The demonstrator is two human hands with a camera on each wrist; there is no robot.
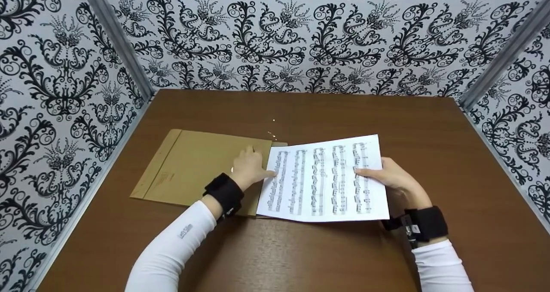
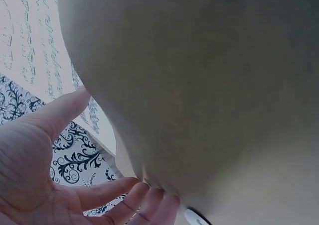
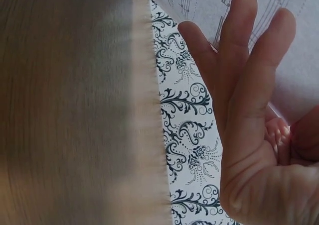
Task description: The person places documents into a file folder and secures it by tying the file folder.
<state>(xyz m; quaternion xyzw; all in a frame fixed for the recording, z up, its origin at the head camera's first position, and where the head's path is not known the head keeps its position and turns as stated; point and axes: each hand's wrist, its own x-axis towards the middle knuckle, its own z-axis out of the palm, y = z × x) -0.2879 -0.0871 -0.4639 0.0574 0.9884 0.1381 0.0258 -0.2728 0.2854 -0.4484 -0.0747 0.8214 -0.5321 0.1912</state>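
Observation:
A brown paper envelope (image 1: 206, 163) lies flat on the left of the table, with a small round white button (image 2: 197, 217) on it. My left hand (image 1: 249, 165) rests on its right part, fingertips pressing the paper. The left thumb reaches over the envelope's right edge onto the sheet music (image 1: 324, 180). Printed with rows of notes, this white sheet meets the envelope's mouth at its left end. On the sheet's right side, my right hand (image 1: 395, 178) pinches it, thumb on top and fingers underneath. The right wrist view shows those fingers (image 3: 239, 51) spread against the underside.
The brown wooden table (image 1: 300, 257) carries everything. Walls covered in black-and-white scroll patterned paper (image 1: 292, 34) stand at the back and both sides. Grey strips run up the corners. Small light specks (image 1: 272, 135) show on the table behind the sheet.

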